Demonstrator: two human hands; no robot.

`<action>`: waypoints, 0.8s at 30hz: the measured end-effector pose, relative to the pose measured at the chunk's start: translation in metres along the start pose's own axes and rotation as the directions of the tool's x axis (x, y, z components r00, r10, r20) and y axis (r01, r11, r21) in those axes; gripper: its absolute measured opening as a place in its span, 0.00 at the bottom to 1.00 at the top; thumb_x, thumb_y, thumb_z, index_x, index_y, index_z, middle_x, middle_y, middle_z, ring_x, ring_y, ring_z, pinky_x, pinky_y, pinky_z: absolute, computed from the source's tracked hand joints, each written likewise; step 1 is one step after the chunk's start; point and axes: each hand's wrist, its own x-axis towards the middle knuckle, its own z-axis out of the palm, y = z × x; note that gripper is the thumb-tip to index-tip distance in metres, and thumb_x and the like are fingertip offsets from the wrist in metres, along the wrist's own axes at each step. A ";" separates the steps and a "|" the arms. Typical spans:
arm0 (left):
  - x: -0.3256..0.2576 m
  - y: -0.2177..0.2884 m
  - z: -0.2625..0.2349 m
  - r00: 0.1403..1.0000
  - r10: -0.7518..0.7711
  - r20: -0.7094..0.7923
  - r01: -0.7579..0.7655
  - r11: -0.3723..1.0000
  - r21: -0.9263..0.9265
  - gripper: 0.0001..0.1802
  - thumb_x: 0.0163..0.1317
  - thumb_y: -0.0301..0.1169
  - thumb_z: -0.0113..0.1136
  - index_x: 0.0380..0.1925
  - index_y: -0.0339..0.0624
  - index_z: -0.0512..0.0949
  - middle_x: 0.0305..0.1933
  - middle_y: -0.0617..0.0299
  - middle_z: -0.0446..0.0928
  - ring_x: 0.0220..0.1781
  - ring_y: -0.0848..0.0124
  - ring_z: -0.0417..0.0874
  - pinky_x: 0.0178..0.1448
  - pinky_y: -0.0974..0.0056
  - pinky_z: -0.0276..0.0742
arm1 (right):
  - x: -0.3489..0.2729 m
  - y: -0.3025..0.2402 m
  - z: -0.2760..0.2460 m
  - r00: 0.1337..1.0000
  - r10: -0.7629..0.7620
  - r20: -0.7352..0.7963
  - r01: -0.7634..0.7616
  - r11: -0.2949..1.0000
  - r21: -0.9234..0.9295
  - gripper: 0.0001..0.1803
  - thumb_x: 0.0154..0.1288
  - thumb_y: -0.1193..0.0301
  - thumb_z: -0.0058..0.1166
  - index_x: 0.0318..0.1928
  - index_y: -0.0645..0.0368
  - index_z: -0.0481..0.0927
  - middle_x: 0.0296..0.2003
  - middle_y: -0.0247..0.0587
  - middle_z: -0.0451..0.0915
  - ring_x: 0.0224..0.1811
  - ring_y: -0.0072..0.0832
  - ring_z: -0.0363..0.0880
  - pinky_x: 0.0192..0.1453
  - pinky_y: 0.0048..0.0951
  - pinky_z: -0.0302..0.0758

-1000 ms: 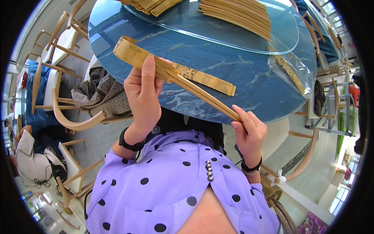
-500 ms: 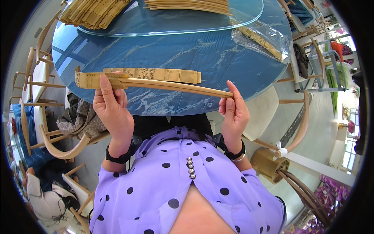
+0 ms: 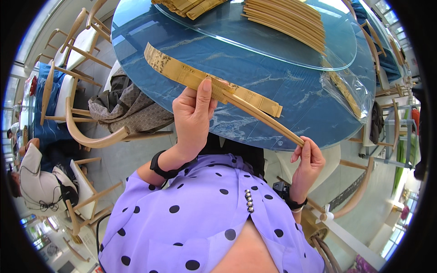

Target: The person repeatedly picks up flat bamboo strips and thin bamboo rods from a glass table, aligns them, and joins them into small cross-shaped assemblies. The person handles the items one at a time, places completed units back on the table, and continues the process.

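Far left there's someone in a pale top [image 3: 38, 179] sitting on a chair, and above them a light wood chair [image 3: 85, 43] with a white seat. Next is another chair with a curved wooden back [image 3: 98, 142], plus a brownish patterned bag or cloth [image 3: 132, 107], can't tell which, bunched up beside it.

Then the round blue marbled table [image 3: 136, 54]. Out over its near side is a tan printed paper sleeve [image 3: 173, 73], its left end bending up and away. A pile of similar tan strips [image 3: 191, 7] sits at the top of the view, partly cut off. The left hand [image 3: 191, 120] has the sleeve clamped near its right end, thumb on top and fingers tucked behind, with a black wristband [image 3: 164, 167] below.

A pair of wooden chopsticks [image 3: 268, 119] slants down to the right from that end of the sleeve; can't tell how far in they go. Just behind them a second printed strip [image 3: 257, 100] looks to be lying on the tabletop, partly hidden. Farther back is a neat row of wooden sticks [image 3: 284, 22] on the glass turntable [image 3: 255, 41].

The right hand [image 3: 309, 164] pinches the chopsticks' lower end between thumb and index, other fingers curled. Past it there's a clear plastic bag [image 3: 341, 86] with something tan inside, near the table's right edge.
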 end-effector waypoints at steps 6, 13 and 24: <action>-0.005 -0.003 0.001 0.998 -0.054 0.038 0.055 0.998 -0.029 0.19 0.81 0.40 0.51 0.45 0.35 0.84 0.22 0.72 0.70 0.20 0.86 0.56 0.22 0.75 0.48 | -0.003 -0.001 0.006 0.999 -0.004 -0.042 0.003 1.000 -0.023 0.11 0.78 0.72 0.55 0.48 0.68 0.85 0.26 0.36 0.78 0.25 0.19 0.74 0.30 0.20 0.69; -0.003 -0.008 -0.003 0.996 -0.015 0.085 0.017 1.000 -0.022 0.18 0.80 0.40 0.53 0.44 0.37 0.83 0.25 0.70 0.75 0.22 0.87 0.62 0.24 0.76 0.55 | 0.000 -0.005 -0.002 0.999 -0.029 -0.042 0.025 0.997 -0.077 0.11 0.77 0.73 0.55 0.48 0.69 0.86 0.25 0.35 0.78 0.24 0.19 0.74 0.30 0.19 0.69; -0.007 -0.010 -0.001 0.997 -0.013 0.081 0.019 0.997 -0.077 0.17 0.80 0.39 0.53 0.41 0.35 0.82 0.27 0.69 0.76 0.27 0.86 0.68 0.29 0.75 0.60 | -0.003 -0.007 0.007 1.000 -0.022 -0.022 0.020 0.995 -0.098 0.11 0.77 0.74 0.55 0.48 0.69 0.86 0.26 0.35 0.79 0.24 0.18 0.74 0.29 0.18 0.68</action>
